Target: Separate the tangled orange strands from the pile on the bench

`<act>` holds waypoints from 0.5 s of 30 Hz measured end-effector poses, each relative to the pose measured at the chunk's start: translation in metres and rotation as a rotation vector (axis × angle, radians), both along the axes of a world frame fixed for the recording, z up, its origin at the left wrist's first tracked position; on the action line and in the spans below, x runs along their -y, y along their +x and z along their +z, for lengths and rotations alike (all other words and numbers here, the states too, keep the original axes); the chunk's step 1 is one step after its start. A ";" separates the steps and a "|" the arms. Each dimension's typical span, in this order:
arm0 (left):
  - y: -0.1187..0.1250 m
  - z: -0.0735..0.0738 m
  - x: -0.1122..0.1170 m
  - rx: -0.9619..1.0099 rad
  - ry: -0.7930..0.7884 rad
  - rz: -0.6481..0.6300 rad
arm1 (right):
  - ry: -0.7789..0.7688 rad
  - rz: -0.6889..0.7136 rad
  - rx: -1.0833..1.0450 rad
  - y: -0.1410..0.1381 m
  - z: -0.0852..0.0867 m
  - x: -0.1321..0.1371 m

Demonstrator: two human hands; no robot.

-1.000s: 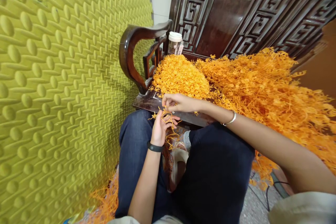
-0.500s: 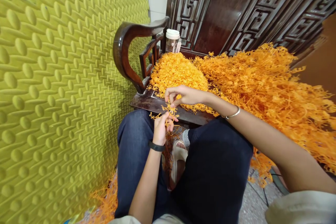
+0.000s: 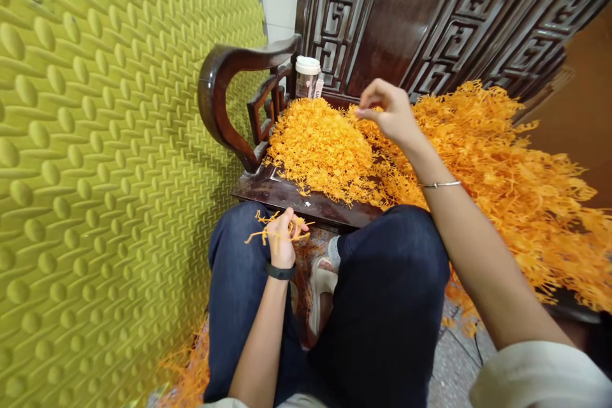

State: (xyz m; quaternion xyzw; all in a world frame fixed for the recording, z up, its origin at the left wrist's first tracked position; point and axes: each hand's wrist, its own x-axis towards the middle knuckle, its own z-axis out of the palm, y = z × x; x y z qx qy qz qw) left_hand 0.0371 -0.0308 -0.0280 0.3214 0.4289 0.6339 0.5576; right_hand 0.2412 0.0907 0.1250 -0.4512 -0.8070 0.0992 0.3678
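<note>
My left hand [image 3: 282, 239] is closed round several thin orange plastic strips [image 3: 261, 234], whose ends stick out on both sides of the fingers above my knee. My right hand [image 3: 388, 113] is raised over the back of the bench seat, thumb and forefinger pinched together. At its fingertips there may be a small orange piece, but the orange behind it makes this hard to tell. Below and left of it lies a heap of small, spidery orange plastic pieces [image 3: 320, 146]. A larger mass of joined orange plastic pieces [image 3: 507, 185] spreads to the right, behind my right forearm.
The dark wooden bench [image 3: 258, 188] has a curved armrest [image 3: 210, 89] and a carved back [image 3: 387, 38]. A white-lidded cup [image 3: 307, 73] stands in its rear corner. Yellow textured matting [image 3: 119, 140] rises at left. Orange scraps [image 3: 191, 370] lie on the floor.
My right hand has moved up and to the right, from beside my left hand to above the orange pieces. My left hand has dropped slightly leftward, still holding strips.
</note>
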 end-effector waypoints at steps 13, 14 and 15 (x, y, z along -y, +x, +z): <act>0.005 0.013 0.001 0.243 0.065 -0.390 | 0.098 -0.239 0.238 0.015 -0.035 -0.021; 0.004 0.014 0.000 0.298 0.055 -0.411 | 0.106 -0.246 0.253 0.014 -0.036 -0.022; 0.003 0.015 0.000 0.356 0.044 -0.428 | 0.109 -0.253 0.264 0.014 -0.037 -0.023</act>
